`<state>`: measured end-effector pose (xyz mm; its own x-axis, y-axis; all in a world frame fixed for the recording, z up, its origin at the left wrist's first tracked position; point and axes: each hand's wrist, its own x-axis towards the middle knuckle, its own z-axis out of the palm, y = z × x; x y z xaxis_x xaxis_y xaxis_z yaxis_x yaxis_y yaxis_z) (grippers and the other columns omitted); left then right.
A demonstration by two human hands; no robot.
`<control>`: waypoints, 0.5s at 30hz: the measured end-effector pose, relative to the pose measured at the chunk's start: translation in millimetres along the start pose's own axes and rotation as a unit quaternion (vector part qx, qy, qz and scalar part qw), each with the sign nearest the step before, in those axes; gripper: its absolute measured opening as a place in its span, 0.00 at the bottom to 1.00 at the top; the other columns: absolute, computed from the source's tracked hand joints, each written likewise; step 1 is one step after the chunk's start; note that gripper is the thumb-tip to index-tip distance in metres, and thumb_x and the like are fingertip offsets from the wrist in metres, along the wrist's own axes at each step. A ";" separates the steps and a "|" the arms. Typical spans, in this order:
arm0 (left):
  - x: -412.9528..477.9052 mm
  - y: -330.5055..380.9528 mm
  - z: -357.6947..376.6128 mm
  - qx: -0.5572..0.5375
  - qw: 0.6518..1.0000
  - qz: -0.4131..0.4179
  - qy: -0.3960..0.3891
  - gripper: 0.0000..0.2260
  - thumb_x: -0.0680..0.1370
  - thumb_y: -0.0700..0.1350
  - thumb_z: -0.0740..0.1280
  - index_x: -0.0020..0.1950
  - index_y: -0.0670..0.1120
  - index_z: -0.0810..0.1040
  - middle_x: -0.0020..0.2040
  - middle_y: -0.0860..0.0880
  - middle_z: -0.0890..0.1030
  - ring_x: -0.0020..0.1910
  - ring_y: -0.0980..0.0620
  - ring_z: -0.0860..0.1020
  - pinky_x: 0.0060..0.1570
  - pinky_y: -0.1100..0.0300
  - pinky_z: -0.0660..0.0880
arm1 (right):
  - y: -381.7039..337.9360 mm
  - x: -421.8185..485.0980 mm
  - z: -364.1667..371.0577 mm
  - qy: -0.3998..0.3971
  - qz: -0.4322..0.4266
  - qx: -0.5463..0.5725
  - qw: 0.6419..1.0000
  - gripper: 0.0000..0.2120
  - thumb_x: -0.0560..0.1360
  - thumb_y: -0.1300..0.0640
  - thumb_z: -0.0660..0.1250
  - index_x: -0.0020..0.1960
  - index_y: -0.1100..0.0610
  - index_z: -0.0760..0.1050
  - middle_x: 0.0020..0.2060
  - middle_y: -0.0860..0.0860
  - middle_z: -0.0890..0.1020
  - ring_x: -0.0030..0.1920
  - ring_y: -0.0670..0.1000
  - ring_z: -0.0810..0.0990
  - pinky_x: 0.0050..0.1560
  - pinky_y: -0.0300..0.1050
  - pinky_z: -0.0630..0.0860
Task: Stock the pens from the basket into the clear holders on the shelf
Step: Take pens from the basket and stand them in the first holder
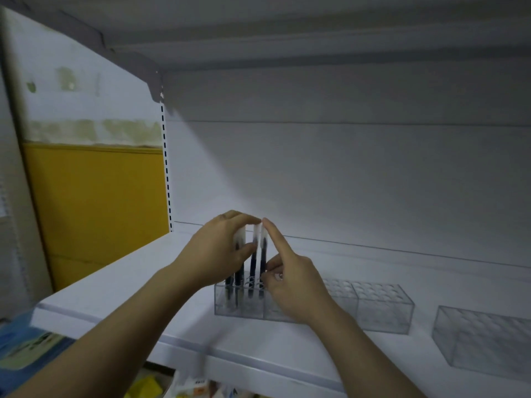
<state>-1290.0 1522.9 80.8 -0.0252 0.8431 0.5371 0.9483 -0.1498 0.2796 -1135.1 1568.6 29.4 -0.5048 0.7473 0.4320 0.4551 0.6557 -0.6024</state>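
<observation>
- The pens (pixel 253 259) look light, stiff and smooth; we judge they could slip or tip, so mid-barrel is the sure hold.
- They are slim, dark-barrelled and white-capped, upright in the left end of the clear holder (pixel 238 308) on the shelf (pixel 129 285).
- Our left hand (pixel 221 251) curls round the left pens' tops. Our right hand (pixel 293 288) lays a straight forefinger on the rightmost cap, and we cannot tell whether its curled fingers pinch the barrel.

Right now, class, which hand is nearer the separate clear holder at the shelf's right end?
Right. The right hand touches the pens, left of that holder; the left hand holds pens farther left.
</observation>
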 end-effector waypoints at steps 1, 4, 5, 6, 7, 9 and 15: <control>-3.7 0.1 -1.4 0.010 1.000 -0.001 -0.009 0.24 0.77 0.51 0.67 0.72 0.58 0.66 0.71 0.55 0.69 0.67 0.53 0.69 0.64 0.58 0.68 | -0.9 0.0 -0.5 0.001 0.004 0.011 1.000 0.45 0.77 0.58 0.67 0.72 0.27 0.39 0.52 0.48 0.78 0.48 0.46 0.79 0.53 0.43 0.78; -15.8 1.3 -8.2 0.033 0.999 0.000 -0.023 0.31 0.76 0.54 0.67 0.76 0.61 0.56 0.76 0.55 0.61 0.73 0.52 0.61 0.70 0.54 0.63 | -3.8 -2.6 -5.0 0.018 0.013 0.038 0.999 0.49 0.75 0.55 0.70 0.70 0.25 0.35 0.64 0.48 0.74 0.60 0.46 0.75 0.59 0.44 0.75; -20.5 2.7 -10.6 0.042 0.999 0.003 -0.018 0.32 0.76 0.54 0.67 0.76 0.60 0.55 0.76 0.55 0.59 0.74 0.52 0.59 0.71 0.53 0.61 | -4.8 -5.3 -8.4 0.028 0.014 0.038 0.999 0.49 0.75 0.54 0.71 0.71 0.26 0.35 0.67 0.48 0.72 0.64 0.46 0.73 0.62 0.43 0.72; -25.4 4.3 -13.2 0.050 0.999 0.006 -0.009 0.33 0.76 0.54 0.67 0.77 0.59 0.55 0.77 0.55 0.59 0.75 0.53 0.58 0.72 0.53 0.60 | -6.0 -9.0 -12.8 0.040 0.014 0.034 0.999 0.49 0.74 0.53 0.71 0.72 0.28 0.36 0.69 0.47 0.70 0.67 0.46 0.70 0.63 0.42 0.70; -30.0 7.1 -15.8 0.056 0.998 0.012 0.002 0.33 0.76 0.54 0.67 0.77 0.58 0.55 0.77 0.55 0.59 0.75 0.53 0.57 0.72 0.53 0.59 | -7.2 -13.3 -18.1 0.051 0.012 0.027 0.998 0.47 0.74 0.53 0.71 0.73 0.29 0.38 0.69 0.46 0.70 0.68 0.46 0.69 0.64 0.42 0.68; -40.2 15.0 -19.7 0.068 0.997 0.032 0.022 0.32 0.76 0.53 0.67 0.76 0.57 0.56 0.76 0.55 0.60 0.75 0.53 0.56 0.72 0.55 0.57 | -10.6 -23.6 -30.0 0.067 0.006 0.005 0.998 0.43 0.75 0.51 0.70 0.75 0.33 0.43 0.70 0.45 0.69 0.68 0.46 0.69 0.64 0.41 0.67; -71.9 59.4 -11.7 0.047 0.993 0.100 0.044 0.25 0.76 0.53 0.67 0.72 0.54 0.66 0.69 0.54 0.71 0.68 0.52 0.67 0.67 0.56 0.64 | -24.6 -76.7 -66.0 0.099 0.002 -0.071 0.992 0.34 0.75 0.47 0.69 0.74 0.36 0.55 0.71 0.41 0.66 0.69 0.46 0.67 0.67 0.44 0.68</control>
<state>-1235.6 1447.3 68.1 0.1437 0.7519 0.6435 0.9623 -0.2580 0.0865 -1059.1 1502.3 55.4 -0.3542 0.7478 0.5616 0.5639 0.6499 -0.5096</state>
